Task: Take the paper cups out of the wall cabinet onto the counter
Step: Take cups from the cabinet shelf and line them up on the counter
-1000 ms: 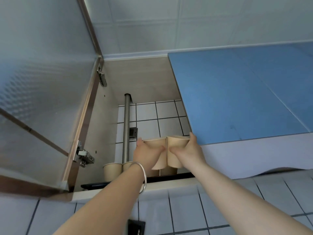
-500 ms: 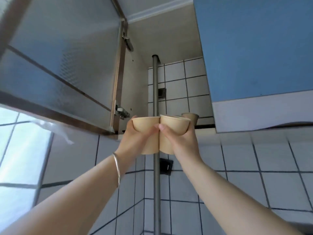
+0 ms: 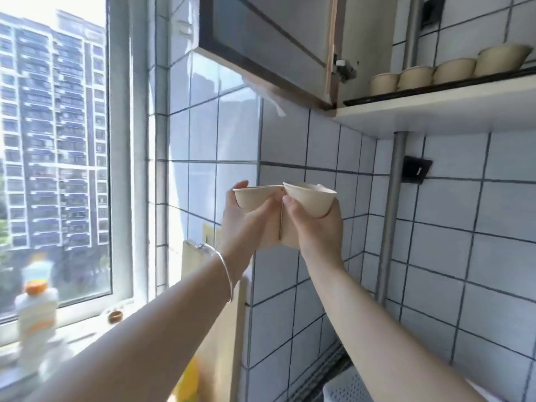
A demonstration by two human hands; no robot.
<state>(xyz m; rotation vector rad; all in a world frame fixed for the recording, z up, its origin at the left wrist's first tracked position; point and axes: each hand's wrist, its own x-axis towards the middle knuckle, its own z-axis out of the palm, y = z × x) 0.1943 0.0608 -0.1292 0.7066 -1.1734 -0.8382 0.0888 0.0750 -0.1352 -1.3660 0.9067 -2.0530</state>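
**Two cups out, four on the shelf**

Both hands have come down and clear of the cabinet since the earlier frames; cups that were level with the shelf edge now hang at frame centre, in front of the tiled wall.

Left hand (image 3: 246,224) wraps one paper cup (image 3: 255,198), fingers curled round its body, thumb across the near side. Right hand (image 3: 314,227) holds a second paper cup (image 3: 311,200) the same way. The two cups touch side to side, rims up, right one tipped slightly outward. Likely pressed together so the pair travels as one steady load. Silver bangle (image 3: 224,264) on the left wrist.

Cups: beige, matte paper, tapered, rolled rims. Thin walls; judged easy to dent if squeezed, so the grip looks light.

Upper right: four more cups (image 3: 443,69) in a row on the cabinet shelf (image 3: 435,107), touching or nearly so, beside a grey metal pipe (image 3: 413,30). Cabinet door (image 3: 269,39) stands open, frosted panel, dark frame.

Wall: glossy white tiles, dark grout. Window (image 3: 55,140) at left, a blurred white bottle with orange cap (image 3: 36,310) on the sill. White perforated basket (image 3: 348,387) at bottom right.

Counter itself not in view. Judged: carry-down step, task partly done.
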